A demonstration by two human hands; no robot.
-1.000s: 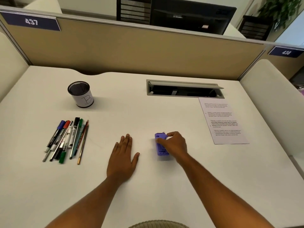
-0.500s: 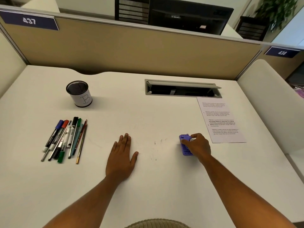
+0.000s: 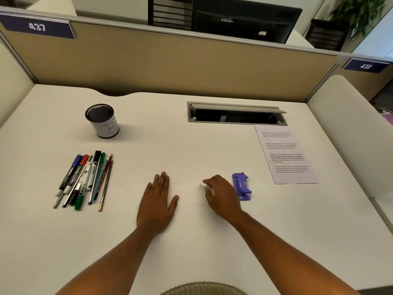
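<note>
A small purple hole punch (image 3: 242, 186) lies on the white desk (image 3: 212, 241), just left of a printed sheet of paper (image 3: 286, 155). My right hand (image 3: 221, 195) hovers to the left of the punch, apart from it, with its fingers loosely curled and pointing left toward a few tiny white specks (image 3: 200, 184) on the desk; it holds nothing. Flat on the desk, palm down, lies my left hand (image 3: 158, 202), fingers straight.
Several pens, markers and pencils (image 3: 85, 179) lie in a row at the left. A mesh pen cup (image 3: 102, 120) marked B stands behind them. An open cable tray (image 3: 236, 113) is set into the desk at the back. Partition walls enclose the desk.
My right hand slid the hole punch to the right toward the paper, let go of it, and moved back left. My left hand stayed put.
</note>
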